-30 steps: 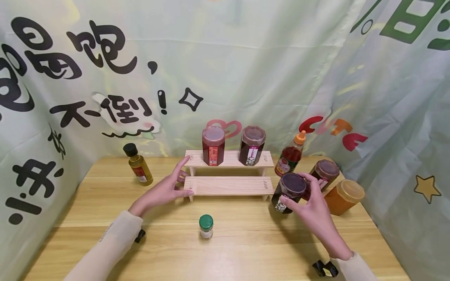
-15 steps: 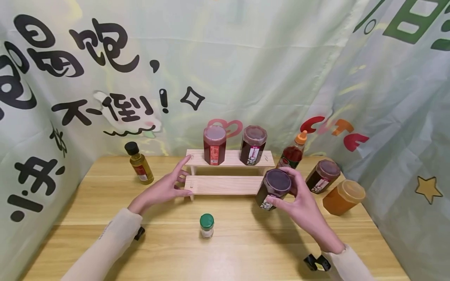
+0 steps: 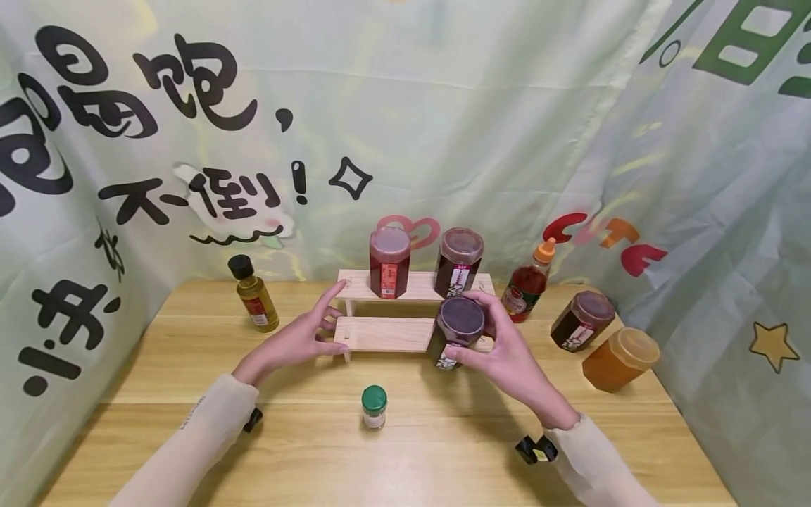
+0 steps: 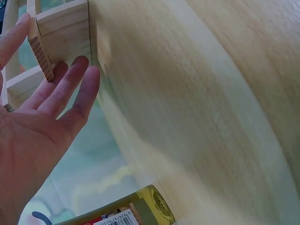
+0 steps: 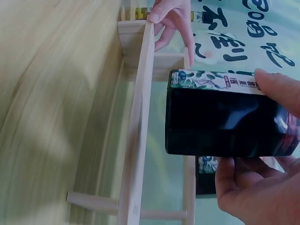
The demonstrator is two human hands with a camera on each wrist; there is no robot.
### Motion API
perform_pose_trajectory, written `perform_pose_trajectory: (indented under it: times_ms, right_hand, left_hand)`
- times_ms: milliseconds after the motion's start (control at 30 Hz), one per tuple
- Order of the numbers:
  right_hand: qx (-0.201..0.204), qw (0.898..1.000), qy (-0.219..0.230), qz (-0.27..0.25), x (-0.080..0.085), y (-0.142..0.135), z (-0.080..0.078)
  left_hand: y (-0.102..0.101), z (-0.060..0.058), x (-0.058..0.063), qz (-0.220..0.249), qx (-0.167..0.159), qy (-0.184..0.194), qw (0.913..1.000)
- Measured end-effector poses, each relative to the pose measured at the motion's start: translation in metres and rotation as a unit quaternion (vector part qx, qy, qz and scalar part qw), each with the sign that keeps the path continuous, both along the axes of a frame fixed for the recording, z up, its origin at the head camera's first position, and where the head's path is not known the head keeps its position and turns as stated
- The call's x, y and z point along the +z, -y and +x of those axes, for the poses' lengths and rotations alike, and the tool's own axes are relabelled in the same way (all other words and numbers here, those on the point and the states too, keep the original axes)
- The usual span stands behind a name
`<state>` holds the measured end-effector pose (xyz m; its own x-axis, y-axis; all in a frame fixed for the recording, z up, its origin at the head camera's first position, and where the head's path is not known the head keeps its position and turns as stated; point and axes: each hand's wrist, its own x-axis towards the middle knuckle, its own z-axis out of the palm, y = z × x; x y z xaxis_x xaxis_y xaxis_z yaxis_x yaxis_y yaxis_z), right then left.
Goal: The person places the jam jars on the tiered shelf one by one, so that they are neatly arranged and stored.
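Note:
My right hand [image 3: 507, 355] grips a dark jar with a purplish lid [image 3: 457, 324], thumb on its label side and fingers on the opposite side. In the right wrist view the jar [image 5: 220, 119] is held above the lower board, with a gap beneath it. A two-step wooden rack [image 3: 380, 334] stands on the table. My left hand [image 3: 300, 341] touches the rack's left end, thumb at the lower board and index finger reaching the upper one. In the left wrist view its other fingers [image 4: 77, 86] look nearly straight beside the rack's end.
On the upper step stand a red jar [image 3: 389, 264] and a dark jar [image 3: 457, 257]. Sauce bottle [image 3: 526, 285], dark jar [image 3: 581, 322] and amber jar [image 3: 619, 359] are at right. An oil bottle [image 3: 256, 299] is left; a green-capped shaker [image 3: 374, 408] stands in front.
My right hand has carried the dark jar leftward from beside the rack to over the right part of its lower step. My left hand has kept its place at the rack's left end.

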<state>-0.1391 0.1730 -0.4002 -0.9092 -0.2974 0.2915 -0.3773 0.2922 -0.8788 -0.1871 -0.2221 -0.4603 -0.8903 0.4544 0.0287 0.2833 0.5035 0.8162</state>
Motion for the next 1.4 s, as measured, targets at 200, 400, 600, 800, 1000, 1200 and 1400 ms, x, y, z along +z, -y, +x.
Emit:
perform_pose_trajectory:
  times_ms: [200,400,600,800,1000,1200,1400]
  right_hand:
    - [0.023,1.0,-0.003,0.004,-0.001,0.019,-0.008]
    - [0.033,0.999,-0.001,0.002,-0.003,0.041,-0.014]
    - [0.044,0.999,0.0,-0.003,-0.009,0.064,-0.021]
    - [0.052,0.999,-0.008,-0.006,-0.012,0.082,-0.029]
    - [0.057,0.998,-0.022,-0.001,-0.016,0.094,-0.033]
    - [0.068,0.998,-0.018,0.003,-0.018,0.105,-0.037]
    - [0.073,0.997,-0.015,-0.003,-0.02,0.114,-0.039]
  left_hand:
    - [0.0,-0.001,-0.002,0.0,0.0,0.002,1.0]
    - [0.001,-0.001,-0.003,-0.001,0.0,0.003,1.0]
    - [0.002,-0.002,-0.003,0.002,0.001,0.003,1.0]
    - [0.002,-0.001,-0.003,0.007,0.0,0.005,1.0]
    - [0.0,-0.002,-0.001,0.007,-0.003,0.0,1.0]
    - [0.001,-0.002,-0.001,0.005,-0.005,-0.001,1.0]
    - [0.0,-0.001,0.0,0.008,-0.006,-0.002,0.9999]
